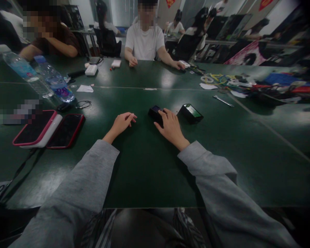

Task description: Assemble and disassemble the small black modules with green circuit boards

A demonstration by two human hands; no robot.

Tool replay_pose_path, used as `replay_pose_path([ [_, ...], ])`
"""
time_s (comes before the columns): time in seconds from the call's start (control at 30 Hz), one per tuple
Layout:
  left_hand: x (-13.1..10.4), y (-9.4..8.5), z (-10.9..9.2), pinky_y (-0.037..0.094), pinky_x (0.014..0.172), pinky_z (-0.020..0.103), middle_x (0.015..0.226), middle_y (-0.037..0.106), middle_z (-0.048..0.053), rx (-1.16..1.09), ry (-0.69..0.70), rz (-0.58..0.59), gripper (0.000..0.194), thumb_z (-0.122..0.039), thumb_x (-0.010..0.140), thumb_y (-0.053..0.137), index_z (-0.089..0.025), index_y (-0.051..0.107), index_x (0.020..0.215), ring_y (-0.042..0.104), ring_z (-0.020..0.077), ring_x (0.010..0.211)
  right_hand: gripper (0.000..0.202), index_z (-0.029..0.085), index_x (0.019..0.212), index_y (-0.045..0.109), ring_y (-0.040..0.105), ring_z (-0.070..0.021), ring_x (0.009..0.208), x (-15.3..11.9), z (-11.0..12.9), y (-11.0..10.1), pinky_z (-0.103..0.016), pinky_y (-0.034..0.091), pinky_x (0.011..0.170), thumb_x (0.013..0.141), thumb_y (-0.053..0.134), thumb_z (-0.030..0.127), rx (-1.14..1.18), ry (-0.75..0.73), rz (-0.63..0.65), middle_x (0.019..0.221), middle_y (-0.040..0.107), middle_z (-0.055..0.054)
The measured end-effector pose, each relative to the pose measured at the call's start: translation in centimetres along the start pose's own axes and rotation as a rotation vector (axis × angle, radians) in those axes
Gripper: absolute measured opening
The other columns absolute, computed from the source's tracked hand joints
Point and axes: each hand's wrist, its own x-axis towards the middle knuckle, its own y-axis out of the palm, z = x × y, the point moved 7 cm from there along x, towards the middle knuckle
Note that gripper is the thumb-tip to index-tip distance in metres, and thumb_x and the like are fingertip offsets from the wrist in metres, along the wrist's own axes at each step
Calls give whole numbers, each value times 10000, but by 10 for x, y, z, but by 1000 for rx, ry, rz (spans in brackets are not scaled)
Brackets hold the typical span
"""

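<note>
On the green table [150, 165], my right hand [170, 125] lies over a small black boxy device [155, 111] with a dark screen. Its fingers reach across the top and the thumb is at the near side; the palm hides part of the device. Just right of this hand stands a second black device [193, 113], tilted, with a lit screen showing a green picture. My left hand [122, 123] rests on the table to the left, fingers loosely bent and partly apart, holding nothing that I can see.
Stacked phones [36, 129] and a red-edged phone [67, 131] lie at left, near two water bottles [55, 81]. A wrench [223, 101] and a cable heap [268, 86] are at right. Across the table sits a person in a white shirt [146, 41].
</note>
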Motion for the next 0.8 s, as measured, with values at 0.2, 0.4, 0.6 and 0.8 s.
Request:
replay_pose_path([
  [0.2, 0, 0, 0, 486, 642, 253, 954, 755, 62, -4, -3, 0, 387, -441, 1017, 426, -179, 706, 1072, 608, 103, 604, 536, 167, 1444, 455, 516, -353, 1239, -1, -10, -2, -519, 509, 969, 932, 505, 318, 67, 65, 13, 1372, 479, -199],
  [0.4, 0, 0, -2, 475, 626, 251, 949, 754, 58, -7, -7, 3, 385, -432, 1019, 423, -174, 705, 1064, 599, 97, 586, 605, 160, 1507, 390, 585, -307, 1099, -3, -3, 2, -469, 560, 913, 932, 487, 322, 164, 50, 84, 1299, 505, -182],
  [0.6, 1, 0, -2, 478, 641, 253, 939, 755, 54, 5, -10, -5, 371, -420, 1015, 430, -178, 707, 1062, 603, 98, 582, 626, 198, 1542, 342, 598, -306, 1113, -7, 20, 6, -461, 596, 853, 959, 489, 373, 241, -20, 165, 1372, 481, -164],
  [0.8, -1, -1, -3, 480, 635, 249, 938, 753, 56, -11, -5, -7, 385, -436, 1016, 422, -177, 704, 1059, 605, 101, 590, 587, 212, 1533, 362, 552, -303, 1230, -4, 20, -12, -473, 561, 979, 980, 470, 373, 294, 2, 3, 1406, 476, -145],
])
